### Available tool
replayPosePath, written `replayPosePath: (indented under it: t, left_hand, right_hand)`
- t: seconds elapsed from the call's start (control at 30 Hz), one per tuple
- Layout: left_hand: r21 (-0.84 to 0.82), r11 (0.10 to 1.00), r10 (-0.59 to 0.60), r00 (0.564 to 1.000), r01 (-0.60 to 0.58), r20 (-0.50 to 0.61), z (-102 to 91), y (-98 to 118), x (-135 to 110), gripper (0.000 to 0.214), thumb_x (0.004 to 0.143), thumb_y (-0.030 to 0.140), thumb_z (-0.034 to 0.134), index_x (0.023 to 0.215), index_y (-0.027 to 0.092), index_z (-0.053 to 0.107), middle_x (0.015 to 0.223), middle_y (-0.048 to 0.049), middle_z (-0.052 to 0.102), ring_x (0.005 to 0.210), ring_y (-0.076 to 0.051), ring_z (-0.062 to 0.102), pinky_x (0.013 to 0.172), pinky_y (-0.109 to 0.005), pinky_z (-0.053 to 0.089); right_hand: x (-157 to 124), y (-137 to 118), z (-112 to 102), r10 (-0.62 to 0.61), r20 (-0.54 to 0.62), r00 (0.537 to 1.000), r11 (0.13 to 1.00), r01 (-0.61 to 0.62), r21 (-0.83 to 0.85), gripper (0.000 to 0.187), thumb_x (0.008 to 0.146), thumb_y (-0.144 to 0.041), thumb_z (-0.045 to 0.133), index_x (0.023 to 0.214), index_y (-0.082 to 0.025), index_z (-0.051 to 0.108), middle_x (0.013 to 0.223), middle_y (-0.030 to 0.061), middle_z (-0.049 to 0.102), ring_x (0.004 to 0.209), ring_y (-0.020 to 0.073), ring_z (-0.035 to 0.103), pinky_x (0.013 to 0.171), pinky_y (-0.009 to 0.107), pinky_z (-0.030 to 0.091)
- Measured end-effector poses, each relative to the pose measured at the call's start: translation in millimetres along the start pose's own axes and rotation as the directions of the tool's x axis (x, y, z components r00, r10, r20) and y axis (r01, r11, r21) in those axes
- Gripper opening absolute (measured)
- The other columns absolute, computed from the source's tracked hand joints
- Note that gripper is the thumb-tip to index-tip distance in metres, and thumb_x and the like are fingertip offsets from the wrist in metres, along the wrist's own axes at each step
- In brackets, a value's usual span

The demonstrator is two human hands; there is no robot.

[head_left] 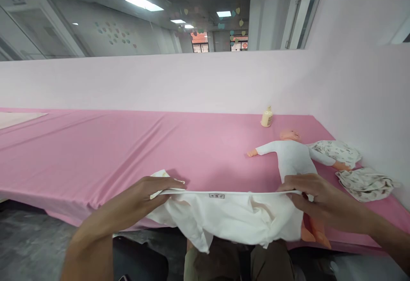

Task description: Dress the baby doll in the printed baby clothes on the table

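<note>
A white baby garment (233, 212) is stretched sideways between my two hands, its upper edge taut and a small printed label in the middle. My left hand (156, 191) is closed on the left end of that edge, where a patterned corner of cloth sticks up. On the right end, my right hand (307, 191) pinches the same edge. The lower part hangs in loose folds over the table's front edge. Just beyond my right hand lies a baby doll (293, 157) on its back in a white long-sleeved top, arms spread, its bare legs partly hidden.
A pink sheet (205, 153) covers the long table against the wall. A cream pump bottle (267, 117) stands at the back. Two bundles of patterned cloth, one nearer (367, 183) and one farther (339, 150), lie right of the doll. A pale cloth (19, 118) is far left.
</note>
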State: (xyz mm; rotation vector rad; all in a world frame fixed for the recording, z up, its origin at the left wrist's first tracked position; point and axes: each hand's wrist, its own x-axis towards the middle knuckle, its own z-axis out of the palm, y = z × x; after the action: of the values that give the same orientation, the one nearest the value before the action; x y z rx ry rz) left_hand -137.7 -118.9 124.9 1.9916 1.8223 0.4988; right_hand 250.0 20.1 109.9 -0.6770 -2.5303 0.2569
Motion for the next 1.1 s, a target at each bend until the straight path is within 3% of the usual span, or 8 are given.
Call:
replayPosePath:
  t: [0.13, 0.3, 0.43, 0.63, 0.8, 0.93, 1.03, 1.1]
  left_hand:
    - [-0.009, 0.997, -0.078, 0.997, 0.078, 0.014, -19.9, -4, 14, 0.030, 0.087, 0.044, 0.052, 0.106, 0.031, 0.072, 0.105, -0.0032, 0.073, 0.095, -0.025, 0.066, 0.080, -0.026, 0.049]
    - [-0.006, 0.989, -0.149, 0.984, 0.150, 0.100, -16.8, -40, 98, 0.034, 0.085, 0.043, 0.046, 0.091, 0.020, 0.071, 0.088, -0.0049, 0.070, 0.078, -0.021, 0.062, 0.065, -0.023, 0.044]
    - [0.138, 0.983, -0.148, 0.974, 0.125, 0.173, 24.3, -91, 188, 0.026, 0.077, 0.030, 0.046, 0.077, 0.016, 0.068, 0.083, -0.0068, 0.069, 0.079, -0.022, 0.061, 0.067, -0.026, 0.045]
    - [0.272, 0.927, -0.271, 0.962, 0.258, 0.010, 84.3, -123, 274, 0.035, 0.078, 0.014, 0.044, 0.104, 0.017, 0.066, 0.112, -0.0104, 0.067, 0.100, -0.023, 0.061, 0.082, -0.031, 0.047]
    - [0.347, 0.840, -0.380, 0.909, 0.416, -0.170, 106.7, -130, 292, 0.036, 0.080, 0.006, 0.041, 0.107, 0.015, 0.064, 0.113, -0.0159, 0.064, 0.106, -0.028, 0.060, 0.086, -0.038, 0.046]
    - [0.330, 0.824, -0.353, 0.873, 0.460, -0.336, 111.1, -124, 283, 0.038, 0.085, 0.005, 0.034, 0.112, 0.008, 0.060, 0.114, -0.0222, 0.061, 0.112, -0.032, 0.056, 0.091, -0.042, 0.043]
    - [0.291, 0.855, -0.284, 0.858, 0.428, -0.428, 120.9, -97, 271, 0.040, 0.091, 0.011, 0.029, 0.118, 0.013, 0.057, 0.117, -0.0174, 0.061, 0.114, -0.028, 0.055, 0.093, -0.038, 0.043]
    - [0.213, 0.916, -0.212, 0.862, 0.339, -0.460, 137.2, -64, 265, 0.037, 0.094, 0.016, 0.028, 0.116, 0.019, 0.058, 0.118, -0.0111, 0.062, 0.109, -0.023, 0.058, 0.090, -0.033, 0.045]
  right_hand:
    - [34, 20, -4, 0.236, 0.197, 0.952, 0.894, -0.292, 0.340, 0.033, 0.092, -0.044, 0.046, 0.077, -0.021, 0.064, 0.066, 0.0012, 0.058, 0.055, 0.0132, 0.049, 0.047, 0.025, 0.038]
    - [92, 79, 39, 0.454, 0.339, 0.824, 0.617, -0.565, 0.548, 0.029, 0.083, -0.047, 0.056, 0.078, -0.018, 0.056, 0.064, -0.0018, 0.050, 0.054, 0.0106, 0.044, 0.048, 0.023, 0.033]
    - [120, 136, 94, 0.586, 0.314, 0.747, 0.703, -0.662, 0.262, 0.022, 0.084, -0.035, 0.051, 0.070, -0.019, 0.045, 0.058, -0.0047, 0.041, 0.051, 0.0092, 0.038, 0.048, 0.022, 0.030]
    - [128, 183, 142, 0.653, 0.098, 0.751, 0.756, -0.639, -0.141, 0.012, 0.084, -0.017, 0.047, 0.076, -0.014, 0.055, 0.074, 0.0064, 0.057, 0.068, 0.0150, 0.050, 0.061, 0.026, 0.035]
    - [128, 189, 161, 0.656, -0.008, 0.755, 0.721, -0.630, -0.288, 0.022, 0.091, -0.017, 0.041, 0.101, -0.009, 0.060, 0.094, 0.0207, 0.065, 0.084, 0.0243, 0.060, 0.071, 0.033, 0.040]
    - [120, 185, 158, 0.614, -0.069, 0.786, 0.738, -0.603, -0.303, 0.026, 0.093, -0.024, 0.042, 0.106, -0.010, 0.059, 0.107, 0.0211, 0.064, 0.095, 0.0251, 0.060, 0.080, 0.033, 0.041]
    - [92, 191, 141, 0.596, -0.165, 0.786, 0.755, -0.618, -0.221, 0.029, 0.093, -0.031, 0.040, 0.104, -0.013, 0.061, 0.108, 0.0150, 0.064, 0.099, 0.0226, 0.058, 0.086, 0.031, 0.040]
    - [59, 204, 125, 0.636, -0.285, 0.718, 0.741, -0.670, -0.034, 0.029, 0.090, -0.036, 0.042, 0.092, -0.016, 0.063, 0.099, 0.0103, 0.066, 0.093, 0.0213, 0.059, 0.083, 0.030, 0.041]
